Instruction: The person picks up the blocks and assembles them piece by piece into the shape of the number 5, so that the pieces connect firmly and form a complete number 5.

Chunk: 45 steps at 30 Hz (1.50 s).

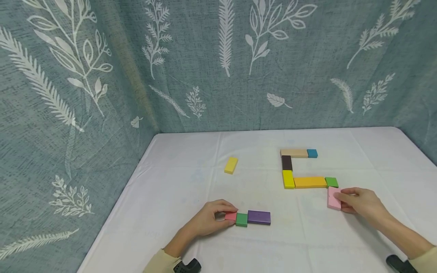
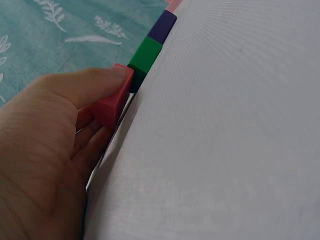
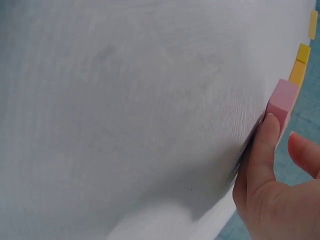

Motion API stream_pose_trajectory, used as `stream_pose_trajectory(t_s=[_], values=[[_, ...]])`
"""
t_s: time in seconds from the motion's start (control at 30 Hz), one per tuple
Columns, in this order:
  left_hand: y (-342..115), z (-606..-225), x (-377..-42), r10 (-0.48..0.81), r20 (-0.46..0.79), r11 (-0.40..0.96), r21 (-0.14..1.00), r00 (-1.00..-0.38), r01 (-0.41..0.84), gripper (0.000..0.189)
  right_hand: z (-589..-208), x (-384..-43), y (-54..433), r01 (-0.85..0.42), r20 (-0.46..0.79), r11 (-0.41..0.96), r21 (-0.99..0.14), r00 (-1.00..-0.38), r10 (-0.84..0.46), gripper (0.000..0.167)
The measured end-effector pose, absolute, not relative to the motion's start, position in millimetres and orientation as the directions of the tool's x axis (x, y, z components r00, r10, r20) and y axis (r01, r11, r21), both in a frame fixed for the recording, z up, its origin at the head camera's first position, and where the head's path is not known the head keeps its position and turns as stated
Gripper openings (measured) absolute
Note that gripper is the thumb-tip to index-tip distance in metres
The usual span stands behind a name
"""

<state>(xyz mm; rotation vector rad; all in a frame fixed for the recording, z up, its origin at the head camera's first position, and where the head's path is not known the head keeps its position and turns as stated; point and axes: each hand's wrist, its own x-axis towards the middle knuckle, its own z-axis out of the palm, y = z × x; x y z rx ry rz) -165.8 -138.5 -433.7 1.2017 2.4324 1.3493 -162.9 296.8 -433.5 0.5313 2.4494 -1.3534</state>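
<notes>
The left grip (image 1: pixel 206 220) is narrowed to the width of the red block (image 1: pixel 230 216), at the green block's (image 1: pixel 241 220) left side on the tabletop (image 1: pixel 273 250). The right grip (image 1: pixel 364 204) pinches the pink block (image 1: pixel 333 199) just below the light-green block (image 1: pixel 331 182). Best keep both blocks flat, moving gently — edges squared, neighbours undisturbed — and loosen the fingers evenly.

Teal fabric drapes (image 1: pixel 205 22) are hanging behind and along both sides of a white-clothed table (image 1: pixel 164 170), showing printed white fern fronds (image 1: pixel 226 34) and leafy sprigs (image 1: pixel 196 102). Faint creases are crossing the cloth, its far corners are rounding off, and soft light is falling over it.
</notes>
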Motion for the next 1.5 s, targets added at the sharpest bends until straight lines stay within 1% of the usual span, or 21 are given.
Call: stream_pose_trajectory(t_s=[0.17,0.23,0.33,0.5,0.73,1.03,1.2,1.37,1.5], values=[[-138.2,-434.1,-165.7,0.687,0.267,0.289,0.752,-0.675,0.592,0.028,-425.0,-162.5,304.0,0.457,-0.433,0.456,-0.763,-0.886,0.164,0.072],[-138.3,-434.4,-166.0,0.687,0.265,0.293,0.751,-0.676,0.592,0.028,-420.0,-163.3,307.8,0.458,-0.430,0.443,-0.771,-0.887,0.168,0.075],[-138.5,-434.9,-166.4,0.686,0.261,0.297,0.751,-0.679,0.589,0.028,-412.5,-165.4,313.0,0.423,-0.401,0.431,-0.797,-0.904,0.144,0.079],[-138.9,-435.7,-166.6,0.684,0.257,0.299,0.754,-0.683,0.584,0.028,-404.1,-171.0,313.0,0.391,-0.376,0.381,-0.838,-0.919,0.116,0.083],[-139.5,-436.4,-166.3,0.678,0.266,0.300,0.751,-0.685,0.589,0.028,-398.4,-180.4,305.2,0.396,-0.390,0.325,-0.859,-0.917,0.086,0.081],[-139.0,-435.8,-165.9,0.678,0.275,0.297,0.746,-0.681,0.596,0.028,-390.7,-197.1,287.0,0.405,-0.419,0.280,-0.870,-0.908,0.012,0.077],[-139.3,-435.4,-165.5,0.676,0.279,0.297,0.744,-0.682,0.598,0.027,-386.2,-207.0,273.5,0.412,-0.431,0.269,-0.870,-0.902,-0.011,0.071],[-139.1,-435.9,-165.7,0.676,0.278,0.290,0.751,-0.682,0.593,0.027,-382.3,-217.1,260.0,0.400,-0.426,0.288,-0.870,-0.904,-0.033,0.067],[-138.7,-436.0,-165.9,0.678,0.278,0.285,0.753,-0.681,0.592,0.027,-378.6,-222.9,247.8,0.402,-0.432,0.290,-0.869,-0.900,-0.048,0.067]])
